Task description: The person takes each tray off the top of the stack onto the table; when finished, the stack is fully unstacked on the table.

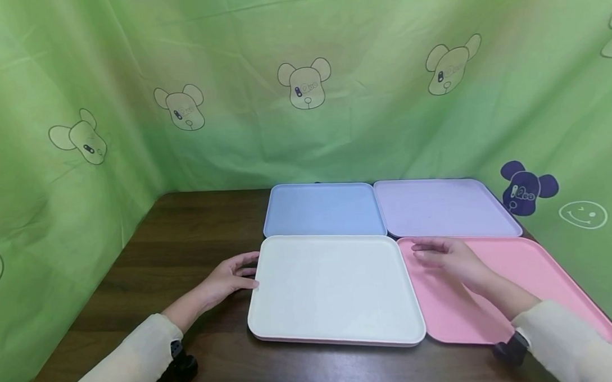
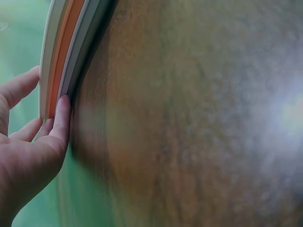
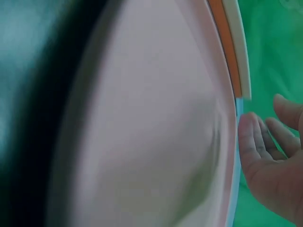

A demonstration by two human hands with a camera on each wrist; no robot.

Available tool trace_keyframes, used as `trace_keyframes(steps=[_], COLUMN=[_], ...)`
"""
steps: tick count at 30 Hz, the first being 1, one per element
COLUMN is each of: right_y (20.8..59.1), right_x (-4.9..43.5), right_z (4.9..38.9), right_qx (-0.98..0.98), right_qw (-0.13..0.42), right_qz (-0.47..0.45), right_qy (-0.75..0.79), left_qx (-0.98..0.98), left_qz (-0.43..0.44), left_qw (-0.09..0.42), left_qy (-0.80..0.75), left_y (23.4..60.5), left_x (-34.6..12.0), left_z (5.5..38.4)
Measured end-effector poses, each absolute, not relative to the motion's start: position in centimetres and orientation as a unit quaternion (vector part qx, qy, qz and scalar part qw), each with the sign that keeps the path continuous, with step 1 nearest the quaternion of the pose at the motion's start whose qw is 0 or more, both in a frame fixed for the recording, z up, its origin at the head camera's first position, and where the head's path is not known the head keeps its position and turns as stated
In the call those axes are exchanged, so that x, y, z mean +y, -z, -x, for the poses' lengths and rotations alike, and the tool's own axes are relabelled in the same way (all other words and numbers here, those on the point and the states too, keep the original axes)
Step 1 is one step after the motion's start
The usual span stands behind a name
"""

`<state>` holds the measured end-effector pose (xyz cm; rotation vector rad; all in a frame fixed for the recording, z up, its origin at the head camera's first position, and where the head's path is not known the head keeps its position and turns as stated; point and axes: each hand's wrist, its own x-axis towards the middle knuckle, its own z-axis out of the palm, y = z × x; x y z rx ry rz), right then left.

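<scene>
A white rectangular tray (image 1: 335, 291) tops a stack at the front middle of the table. Below it, the left wrist view shows an orange tray edge (image 2: 62, 61) and a greyish one (image 2: 78, 52). My left hand (image 1: 225, 281) touches the stack's left side with its fingers nearly straight, the thumb at the white rim. Above the pink tray (image 1: 522, 284), right of the stack, hovers my right hand (image 1: 452, 259), fingers extended and holding nothing. In the right wrist view those fingers (image 3: 255, 137) are apart from the stack.
Behind the stack lies a blue tray (image 1: 324, 210), with a lilac tray (image 1: 445, 208) to its right. Dark brown wooden table (image 1: 206, 234) shows at the left and front. A green curtain (image 1: 233, 143) with bear-head prints surrounds the table's back and sides.
</scene>
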<state>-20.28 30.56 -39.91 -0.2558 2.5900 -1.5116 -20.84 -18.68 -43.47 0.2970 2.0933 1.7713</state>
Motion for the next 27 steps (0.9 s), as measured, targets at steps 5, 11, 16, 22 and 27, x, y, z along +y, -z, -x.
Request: trace_keyframes(steps=[5, 11, 16, 22, 27], right_y=[40.4, 40.9, 41.0, 41.1, 41.3], right_x=[29.6, 28.7, 28.1, 27.6, 27.5], right_z=[20.0, 19.9, 19.7, 19.5, 19.4], right_qx=[0.855, 0.842, 0.840, 0.844, 0.844], right_qw=[0.055, 0.058, 0.060, 0.059, 0.059], right_qz=[0.089, 0.089, 0.078, 0.063, 0.061], right_qy=[0.508, 0.530, 0.533, 0.529, 0.530], left_qx=[0.754, 0.754, 0.761, 0.770, 0.771], left_qz=[-0.098, -0.089, -0.084, -0.086, -0.082], left_qw=[0.174, 0.160, 0.156, 0.153, 0.153], left_qy=[-0.626, -0.631, -0.624, -0.613, -0.613], left_y=[43.5, 43.7, 43.6, 43.5, 43.4], left_x=[-18.4, -18.2, -18.1, -18.1, -18.0], left_z=[20.8, 20.7, 20.7, 20.6, 20.6])
